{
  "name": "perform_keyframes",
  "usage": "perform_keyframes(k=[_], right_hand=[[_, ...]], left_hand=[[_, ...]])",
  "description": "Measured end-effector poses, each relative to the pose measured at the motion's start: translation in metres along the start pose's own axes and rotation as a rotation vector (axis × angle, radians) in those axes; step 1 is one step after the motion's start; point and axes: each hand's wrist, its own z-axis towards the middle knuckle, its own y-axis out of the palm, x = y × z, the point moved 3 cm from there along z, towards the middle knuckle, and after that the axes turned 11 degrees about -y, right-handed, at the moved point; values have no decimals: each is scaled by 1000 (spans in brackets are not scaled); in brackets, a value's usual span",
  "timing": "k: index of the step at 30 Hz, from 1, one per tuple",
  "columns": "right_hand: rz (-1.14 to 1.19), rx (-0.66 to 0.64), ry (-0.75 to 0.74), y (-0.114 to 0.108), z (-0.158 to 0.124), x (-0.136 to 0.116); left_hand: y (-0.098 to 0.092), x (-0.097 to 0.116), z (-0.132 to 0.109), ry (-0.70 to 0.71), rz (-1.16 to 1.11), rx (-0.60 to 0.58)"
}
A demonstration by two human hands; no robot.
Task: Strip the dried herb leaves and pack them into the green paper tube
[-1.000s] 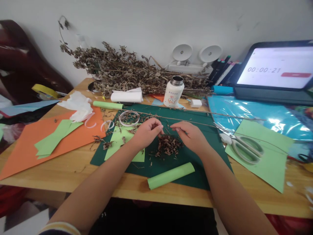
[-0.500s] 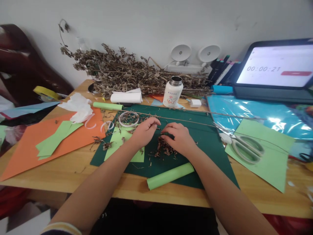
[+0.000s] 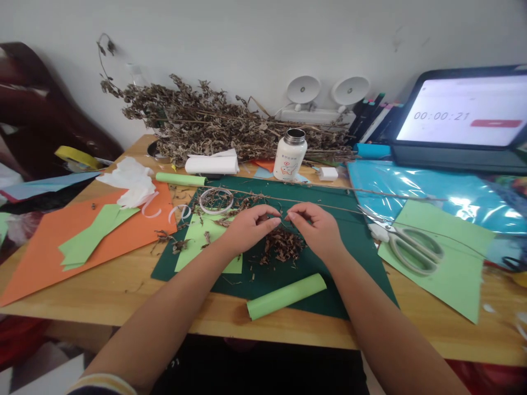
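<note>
Above a pile of crumbled dried brown leaves (image 3: pixel 284 245) on the green cutting mat (image 3: pixel 354 280), my left hand (image 3: pixel 251 227) and my right hand (image 3: pixel 315 227) almost meet. Thumb and fingers are pinched together on both; a thin strand seems to lie between the fingertips, too small to make out. Left of the pile, a light green paper sheet (image 3: pixel 224 258) carries scattered leaf bits. A roll of tape (image 3: pixel 216 201) rests at its top among twigs. Nearer to me lies a rolled green paper tube (image 3: pixel 287 296).
Dried plant stalks (image 3: pixel 206 120) are heaped along the wall behind a white open bottle (image 3: pixel 290 156). Scissors (image 3: pixel 415 249) lie on green paper (image 3: pixel 461 258) at the right. Orange paper (image 3: pixel 82 230) with green strips is at the left. A tablet (image 3: pixel 461 112) stands back right.
My right hand has lifted off the leaf pile and moved right, its fingers now pinched. My left hand has shifted slightly right and closed its thumb to its fingers. More of the pile shows.
</note>
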Motion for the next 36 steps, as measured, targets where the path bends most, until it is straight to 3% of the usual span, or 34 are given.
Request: perform_keyframes(k=[8,16,21,23,26,29,32,36], right_hand=[[358,32,114,7,-4,-3],[408,132,131,8,-4,3],[549,374,213,3,-1,13],[554,410,253,-1,1,17],[445,349,282,-7,4,23],[70,150,317,-16,5,33],[-256,-28,347,-25,6,46],[-369,-71,355,-30,5,56]], left_hand=[[4,3,-2,-9,3,44],[4,9,-5,23,23,-2],[7,6,-4,-7,26,-30],[9,5,-3,-24,51,-36],[12,4,-2,27,137,-72],[11,3,-2,96,138,-72],[6,1,-3,54,-60,-38],[6,-2,-2,-80,-471,-115]])
